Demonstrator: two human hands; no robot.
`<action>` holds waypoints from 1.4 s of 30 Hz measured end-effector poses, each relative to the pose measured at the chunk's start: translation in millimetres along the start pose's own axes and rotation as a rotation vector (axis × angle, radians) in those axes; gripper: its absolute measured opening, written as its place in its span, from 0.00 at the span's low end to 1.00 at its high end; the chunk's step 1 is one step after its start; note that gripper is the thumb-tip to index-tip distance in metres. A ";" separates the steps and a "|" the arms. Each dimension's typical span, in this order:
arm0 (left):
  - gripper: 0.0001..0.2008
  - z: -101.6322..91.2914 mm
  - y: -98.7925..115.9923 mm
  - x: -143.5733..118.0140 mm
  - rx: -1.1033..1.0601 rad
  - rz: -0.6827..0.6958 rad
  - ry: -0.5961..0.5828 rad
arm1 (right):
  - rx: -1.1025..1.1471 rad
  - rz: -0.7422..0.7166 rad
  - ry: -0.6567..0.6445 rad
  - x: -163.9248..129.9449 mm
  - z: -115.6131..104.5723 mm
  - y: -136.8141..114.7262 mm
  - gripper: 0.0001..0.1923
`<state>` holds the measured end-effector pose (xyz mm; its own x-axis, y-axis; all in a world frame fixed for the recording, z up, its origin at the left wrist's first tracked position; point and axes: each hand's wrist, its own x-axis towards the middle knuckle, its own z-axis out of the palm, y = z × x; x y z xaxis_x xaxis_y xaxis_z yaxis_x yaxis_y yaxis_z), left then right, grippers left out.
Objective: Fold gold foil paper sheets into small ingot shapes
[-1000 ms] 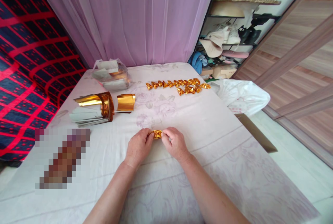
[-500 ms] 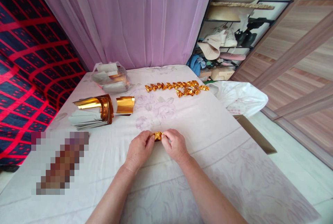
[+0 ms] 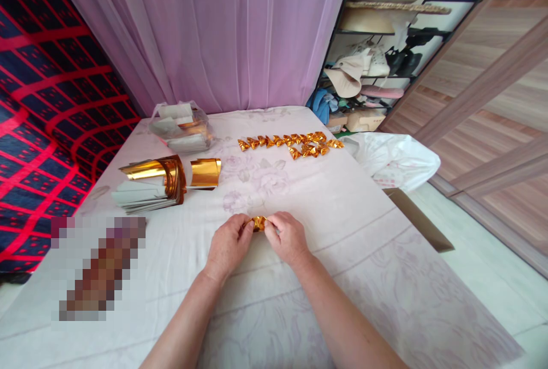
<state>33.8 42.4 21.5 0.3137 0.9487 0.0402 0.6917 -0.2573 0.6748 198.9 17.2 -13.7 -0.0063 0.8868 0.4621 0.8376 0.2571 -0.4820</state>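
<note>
Between my two hands is a small folded piece of shiny gold foil paper (image 3: 259,224). My left hand (image 3: 230,243) pinches its left end with thumb and fingers. Its right end is in the closed fingertips of my right hand (image 3: 287,237). Farther back on the table, several folded gold paper pieces (image 3: 282,140) lie in a row, with a shorter row in front at the right. To the left sits a stack of gold foil sheets with pale backs (image 3: 149,189), curled over, with a strip of gold foil (image 3: 205,173) beside it.
A clear plastic bag (image 3: 182,126) with more sheets stands at the table's back left. The table's cloth (image 3: 265,300) is pale and flowered. At the right are a white plastic bag (image 3: 398,157) and a shelf rack (image 3: 368,66). A pixelated patch (image 3: 100,272) covers something at the left.
Both hands keep their pinch on the gold foil paper. Its middle looks slightly different in shape, and little else differs.
</note>
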 end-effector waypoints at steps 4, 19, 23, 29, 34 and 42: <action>0.12 -0.7 -1.5 1.0 0.008 -0.021 -0.019 | -0.003 0.010 -0.005 -0.4 0.4 1.4 0.12; 0.10 0.5 -4.8 2.5 -0.069 -0.095 0.019 | 0.011 -0.032 -0.022 -0.7 -1.2 -1.1 0.11; 0.12 1.4 -5.7 3.6 -0.099 -0.104 -0.004 | 0.040 -0.031 -0.020 -0.4 -0.9 -0.4 0.11; 0.10 0.0 -2.1 2.2 -0.037 -0.161 0.060 | 0.051 -0.114 -0.029 1.3 -4.9 -7.4 0.14; 0.10 2.4 -3.3 2.2 -0.079 -0.167 0.086 | 0.049 -0.116 -0.019 1.5 -5.4 -7.6 0.14; 0.10 2.5 -2.3 2.1 -0.086 -0.143 0.062 | 0.034 -0.037 -0.013 0.7 -5.0 -2.4 0.11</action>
<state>34.5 44.5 18.2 0.1732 0.9847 -0.0172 0.6671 -0.1044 0.7376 199.7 15.3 -8.5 -0.0442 0.8812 0.4706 0.8179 0.3025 -0.4895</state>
